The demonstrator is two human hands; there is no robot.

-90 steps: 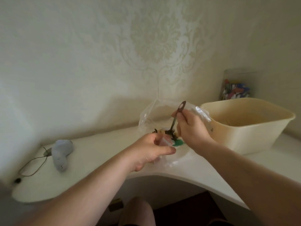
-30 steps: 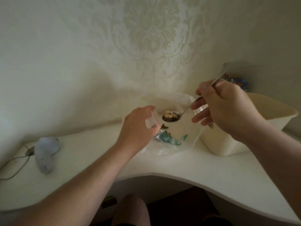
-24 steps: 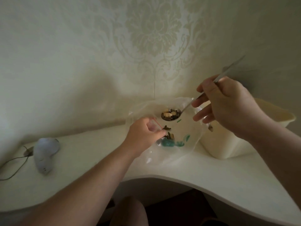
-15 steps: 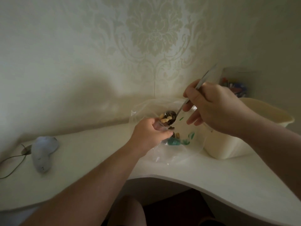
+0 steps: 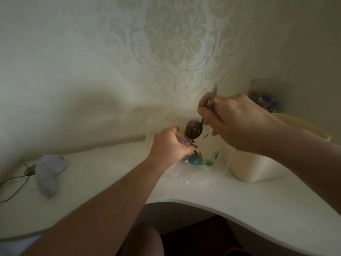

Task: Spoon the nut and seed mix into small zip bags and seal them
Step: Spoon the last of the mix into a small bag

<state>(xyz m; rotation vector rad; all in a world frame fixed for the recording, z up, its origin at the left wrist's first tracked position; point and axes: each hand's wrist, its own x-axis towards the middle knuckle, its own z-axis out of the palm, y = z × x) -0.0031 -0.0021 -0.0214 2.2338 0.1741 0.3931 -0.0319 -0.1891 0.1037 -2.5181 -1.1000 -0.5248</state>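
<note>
Tipping dark seeds, spoon (image 5: 194, 130) meets small clear zip bag (image 5: 181, 139).

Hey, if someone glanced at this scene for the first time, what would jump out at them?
Mid-frame, the right hand tips a metal spoon of dark nut and seed mix toward a small clear zip bag gripped by the left hand. Beneath lies a large clear plastic bag with green print; a cream plastic tub stands right.

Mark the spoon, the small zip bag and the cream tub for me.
spoon (image 5: 193, 130), head view, on the loaded bowl.
small zip bag (image 5: 181, 139), head view, on its open mouth at the left hand's fingertips.
cream tub (image 5: 247, 169), head view, on its front wall.
</note>
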